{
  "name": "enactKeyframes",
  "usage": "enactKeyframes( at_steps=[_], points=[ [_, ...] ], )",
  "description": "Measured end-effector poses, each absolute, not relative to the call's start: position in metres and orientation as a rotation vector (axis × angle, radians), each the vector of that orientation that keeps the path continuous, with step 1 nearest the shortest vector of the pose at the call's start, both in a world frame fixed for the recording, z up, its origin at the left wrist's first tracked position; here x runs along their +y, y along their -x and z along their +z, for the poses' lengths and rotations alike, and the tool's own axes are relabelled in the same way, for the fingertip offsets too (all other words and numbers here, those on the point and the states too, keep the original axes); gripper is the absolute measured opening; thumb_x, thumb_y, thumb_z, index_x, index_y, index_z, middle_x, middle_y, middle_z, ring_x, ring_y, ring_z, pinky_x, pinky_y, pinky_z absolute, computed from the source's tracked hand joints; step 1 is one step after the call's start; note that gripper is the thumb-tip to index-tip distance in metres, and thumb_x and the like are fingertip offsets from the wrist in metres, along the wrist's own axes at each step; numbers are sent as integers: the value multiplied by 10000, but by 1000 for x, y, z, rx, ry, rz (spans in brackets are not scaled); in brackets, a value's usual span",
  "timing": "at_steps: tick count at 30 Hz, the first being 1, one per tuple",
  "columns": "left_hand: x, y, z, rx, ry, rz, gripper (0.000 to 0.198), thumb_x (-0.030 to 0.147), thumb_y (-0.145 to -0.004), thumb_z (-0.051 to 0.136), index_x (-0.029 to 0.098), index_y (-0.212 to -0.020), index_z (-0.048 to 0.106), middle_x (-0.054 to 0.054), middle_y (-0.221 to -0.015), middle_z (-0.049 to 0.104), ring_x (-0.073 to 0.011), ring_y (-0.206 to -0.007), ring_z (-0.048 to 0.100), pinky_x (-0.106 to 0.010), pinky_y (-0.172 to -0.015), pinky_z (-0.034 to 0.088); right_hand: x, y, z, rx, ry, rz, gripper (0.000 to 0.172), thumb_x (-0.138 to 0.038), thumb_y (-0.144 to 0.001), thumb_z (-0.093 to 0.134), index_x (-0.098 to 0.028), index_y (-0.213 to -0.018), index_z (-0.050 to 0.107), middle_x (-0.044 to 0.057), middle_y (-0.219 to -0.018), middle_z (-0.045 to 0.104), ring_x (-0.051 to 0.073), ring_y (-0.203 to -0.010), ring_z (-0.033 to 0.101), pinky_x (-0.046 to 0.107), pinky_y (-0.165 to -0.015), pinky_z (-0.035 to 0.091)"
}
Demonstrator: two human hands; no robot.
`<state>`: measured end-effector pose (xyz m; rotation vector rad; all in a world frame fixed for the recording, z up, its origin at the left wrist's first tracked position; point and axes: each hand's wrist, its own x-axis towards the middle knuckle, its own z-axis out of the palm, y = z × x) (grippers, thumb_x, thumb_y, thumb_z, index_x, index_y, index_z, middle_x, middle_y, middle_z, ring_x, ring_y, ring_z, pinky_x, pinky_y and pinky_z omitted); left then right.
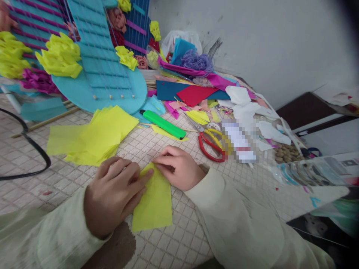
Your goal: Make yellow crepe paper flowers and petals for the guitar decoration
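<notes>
Yellow sheet (pixel 154 205) is nipped at its upper corner between the thumb and forefinger of the right hand (pixel 179 168), fingers (pixel 161 161) closed on the paper. The left hand (pixel 113 194) lies flat across the sheet's left edge, fingers together, pressing but gripping nothing. The sheet rests on the checked tablecloth (pixel 174 243). A crisp fold likely needs that flat hand kept firm and the edges matched before pressing down. Beyond lie a paper stack (pixel 95 136), a green cutter (pixel 162 124) and red scissors (pixel 210 144).
</notes>
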<state>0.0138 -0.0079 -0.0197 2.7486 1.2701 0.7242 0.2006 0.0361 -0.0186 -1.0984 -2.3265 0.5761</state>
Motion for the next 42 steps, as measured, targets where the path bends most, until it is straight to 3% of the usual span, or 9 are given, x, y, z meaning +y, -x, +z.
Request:
enactKeyframes(
  at_steps=[5, 13, 20, 23, 26, 29, 32, 36, 42],
  points=[
    [-9, -15, -18, 1268, -2755, 713, 245, 190, -852, 419, 209, -937, 648, -63, -857, 577, -247, -813, 480, -466, -743, 373, 36, -201, -19, -2313, 1092, 573, 181, -106, -782, 545, -137, -868, 701, 57, -815, 604, 140, -749, 562, 259, -675, 459],
    [-8, -13, -21, 1263, -2716, 707, 261, 234, -849, 410, 247, -973, 639, -45, -780, 553, -236, -781, 467, -450, -738, 359, 37, -200, -15, -2200, 1060, 689, 147, -106, -764, 585, -148, -848, 697, 49, -804, 642, 116, -669, 580, 236, -613, 481],
    [-7, -12, -22, 1248, -2684, 753, 262, 230, -843, 418, 242, -991, 634, -47, -802, 559, -240, -804, 477, -464, -769, 339, 44, -213, 2, -1675, 1298, 683, 34, -204, -685, 694, -170, -683, 704, 20, -652, 682, 119, -552, 594, 242, -532, 483],
    [-7, -11, -23, 1243, -2655, 758, 264, 215, -836, 426, 235, -998, 634, -46, -813, 560, -240, -814, 486, -467, -777, 333, 52, -221, 9, -1460, 1473, 654, 197, -329, -673, 696, -166, -570, 662, -19, -473, 596, 81, -372, 483, 223, -402, 413],
    [-6, -11, -23, 1235, -2626, 783, 270, 193, -823, 437, 226, -1007, 631, -49, -830, 559, -238, -820, 486, -462, -774, 333, 57, -227, 11, -1482, 1499, 656, 371, -381, -773, 581, -160, -476, 598, -24, -397, 526, 75, -362, 463, 219, -416, 404],
    [-5, -11, -23, 1252, -2606, 811, 300, 178, -809, 449, 234, -1061, 602, -50, -858, 568, -237, -837, 487, -452, -764, 332, 56, -228, 6, -1721, 1414, 814, 189, -311, -790, 559, -163, -794, 676, 4, -610, 641, 97, -487, 542, 237, -505, 447],
    [-4, -10, -23, 1280, -2588, 843, 353, 179, -796, 458, 252, -1126, 563, -43, -868, 590, -237, -850, 495, -438, -769, 340, 48, -222, 1, -1952, 1389, 1052, 338, -286, -763, 588, -174, -1082, 594, 10, -697, 662, 115, -547, 566, 254, -542, 456],
    [-3, -9, -23, 1295, -2562, 821, 370, 198, -806, 452, 257, -1164, 524, -38, -883, 609, -239, -862, 510, -435, -773, 358, 37, -212, -4, -1983, 1374, 1226, 341, -231, -743, 592, -176, -1080, 586, -2, -661, 635, 109, -532, 547, 242, -511, 439],
    [-1, -8, -17, 1429, -2292, 925, 446, 302, -838, 443, 225, -1273, 380, -80, -1084, 560, -217, -911, 533, -393, -774, 443, 41, -208, -4, -1516, 1328, 1318, 214, -211, -716, 597, -179, -927, 608, -18, -681, 593, 67, -450, 500, 204, -417, 397]
  ],
)
